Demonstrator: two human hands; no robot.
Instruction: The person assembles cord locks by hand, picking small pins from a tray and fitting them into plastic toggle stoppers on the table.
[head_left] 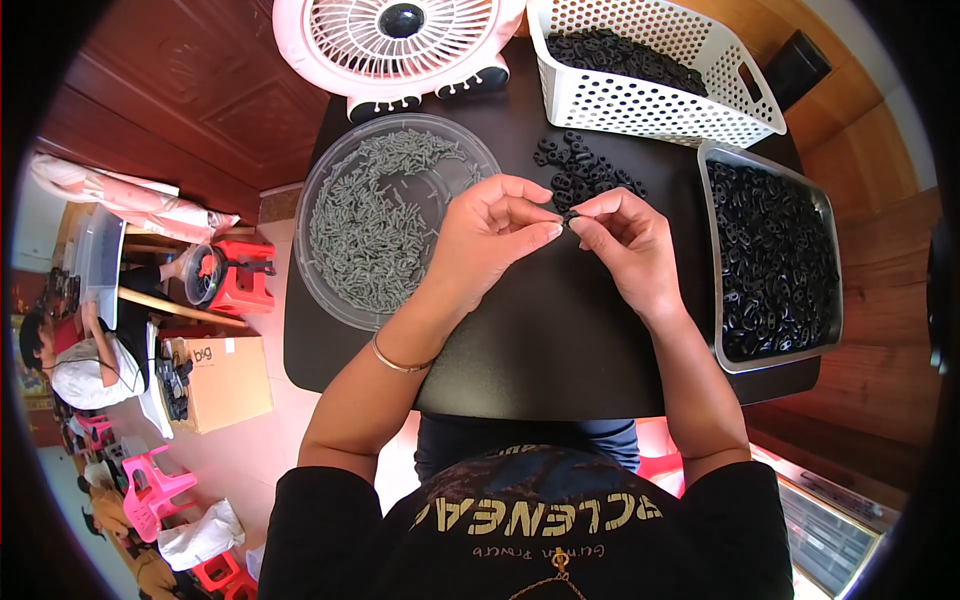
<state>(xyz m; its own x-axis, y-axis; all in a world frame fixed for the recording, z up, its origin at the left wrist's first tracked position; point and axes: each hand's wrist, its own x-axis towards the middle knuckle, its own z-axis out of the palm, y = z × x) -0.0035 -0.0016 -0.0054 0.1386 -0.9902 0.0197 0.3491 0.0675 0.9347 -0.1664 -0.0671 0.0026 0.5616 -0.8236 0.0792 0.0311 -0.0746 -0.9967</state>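
Observation:
Above the middle of the dark table, my left hand (488,238) and my right hand (636,248) meet fingertip to fingertip. Both pinch one small black plastic piece (569,217) between thumb and fingers; the fingertips cover most of it, so its exact shape is hidden. Just beyond them lies a loose heap of small black pieces with holes (580,172). Left of my left hand stands a round clear tub (306,262) holding many small grey-green ribbed pieces (365,245). To the right, a metal tray (716,300) is full of glossy black oval pieces (775,265).
A white perforated basket (640,125) with more black pieces stands at the far right of the table (540,370), a pink fan (400,50) at the far left. A black cylinder (796,70) is behind the basket. Leftward on the floor are a cardboard box (225,385), stools and a seated person (90,370).

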